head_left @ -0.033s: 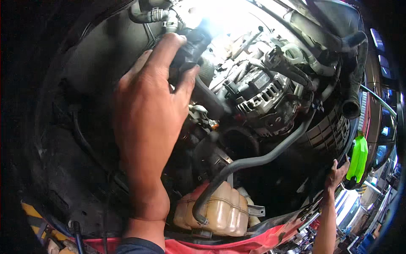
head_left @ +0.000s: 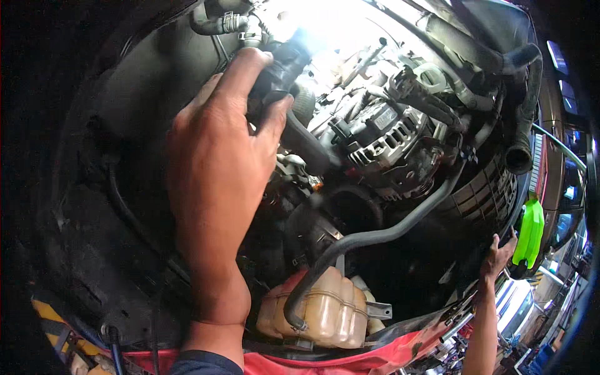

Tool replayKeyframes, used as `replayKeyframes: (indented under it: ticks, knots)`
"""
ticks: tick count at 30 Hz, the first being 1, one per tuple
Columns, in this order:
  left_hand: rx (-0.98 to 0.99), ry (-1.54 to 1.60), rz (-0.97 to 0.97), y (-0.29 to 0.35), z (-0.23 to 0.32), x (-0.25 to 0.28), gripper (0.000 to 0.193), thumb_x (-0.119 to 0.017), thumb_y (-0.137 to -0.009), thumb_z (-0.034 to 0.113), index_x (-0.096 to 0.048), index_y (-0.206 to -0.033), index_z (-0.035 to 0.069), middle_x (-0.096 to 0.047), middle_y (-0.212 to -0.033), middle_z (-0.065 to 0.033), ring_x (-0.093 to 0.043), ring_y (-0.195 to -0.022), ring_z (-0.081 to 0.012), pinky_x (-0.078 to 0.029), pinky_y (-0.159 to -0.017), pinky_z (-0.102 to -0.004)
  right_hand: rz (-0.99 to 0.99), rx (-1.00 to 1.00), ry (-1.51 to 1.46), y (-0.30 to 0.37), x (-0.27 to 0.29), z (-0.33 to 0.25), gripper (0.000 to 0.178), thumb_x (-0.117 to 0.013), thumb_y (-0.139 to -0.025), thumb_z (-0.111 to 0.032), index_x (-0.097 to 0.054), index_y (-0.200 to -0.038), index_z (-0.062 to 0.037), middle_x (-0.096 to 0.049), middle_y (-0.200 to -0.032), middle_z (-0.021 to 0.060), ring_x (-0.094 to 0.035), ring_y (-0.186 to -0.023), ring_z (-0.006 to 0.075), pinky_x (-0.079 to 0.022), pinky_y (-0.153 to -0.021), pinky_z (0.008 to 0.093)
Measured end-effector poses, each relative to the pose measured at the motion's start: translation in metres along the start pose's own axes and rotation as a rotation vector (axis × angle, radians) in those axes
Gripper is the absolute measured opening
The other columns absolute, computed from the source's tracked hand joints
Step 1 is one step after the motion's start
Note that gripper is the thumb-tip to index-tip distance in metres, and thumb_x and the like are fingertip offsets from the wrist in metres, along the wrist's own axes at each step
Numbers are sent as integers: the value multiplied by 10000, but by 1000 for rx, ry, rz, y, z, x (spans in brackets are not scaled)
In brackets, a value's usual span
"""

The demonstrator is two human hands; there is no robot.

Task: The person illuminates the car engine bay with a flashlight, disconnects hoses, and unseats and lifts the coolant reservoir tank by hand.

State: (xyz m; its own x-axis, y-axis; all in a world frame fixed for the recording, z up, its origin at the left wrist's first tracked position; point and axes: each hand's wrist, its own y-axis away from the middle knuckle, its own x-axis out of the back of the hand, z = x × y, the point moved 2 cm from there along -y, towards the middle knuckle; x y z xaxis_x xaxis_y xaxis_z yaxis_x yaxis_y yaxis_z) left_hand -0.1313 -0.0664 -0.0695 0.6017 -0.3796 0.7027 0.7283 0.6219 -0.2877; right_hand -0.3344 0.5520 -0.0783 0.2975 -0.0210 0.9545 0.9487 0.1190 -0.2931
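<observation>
The left hand pinches a black flashlight; a loose grip might drop it into the engine; the right hand has thumb and finger spread.

The car's open engine bay carries the parts: the alternator sits beyond the middle, the yellowed plastic reservoir stands by the near edge, and a bent black hose crosses the reservoir's front. A red strip lines that edge.
</observation>
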Motion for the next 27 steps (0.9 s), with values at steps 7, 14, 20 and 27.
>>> replayKeyframes:
  ticks: [7, 14, 20, 27]
  knots:
    - [83, 95, 63, -12, -12, -4, 346, -818, -962, 170, -673, -1247, 37, -787, -1104, -187, -756, -976, -319, -568, -876, -411, -13, 8, -15, 1, -1, -4, 607, -698, -979, -206, -518, -1526, -12, -549, -1475, 239, -478, -1417, 414, -323, -1239, 494]
    - [9, -114, 158, -15, -14, 8, 372, -816, -946, 354, -741, -1198, 91, -784, -1061, -224, -733, -1015, -469, -570, -859, -510, 16, 1, 66, 0, -8, 5, 621, -717, -983, -229, -525, -1547, -54, -528, -1564, 215, -414, -1506, 414, -264, -1289, 507]
    - [87, -41, 134, -17, -15, 10, 360, -802, -956, 336, -740, -1214, 93, -782, -1081, -227, -733, -1029, -469, -570, -867, -517, 20, 18, 46, -2, -11, 16, 619, -716, -980, -250, -534, -1543, -68, -550, -1533, 218, -447, -1476, 416, -272, -1276, 512]
    - [70, -115, 103, -15, -11, 8, 387, -790, -963, 318, -720, -1263, 83, -779, -1111, -226, -730, -1049, -465, -574, -890, -520, 50, 32, 74, -2, -13, 18, 608, -709, -981, -244, -534, -1531, -53, -553, -1500, 237, -464, -1444, 425, -297, -1256, 518]
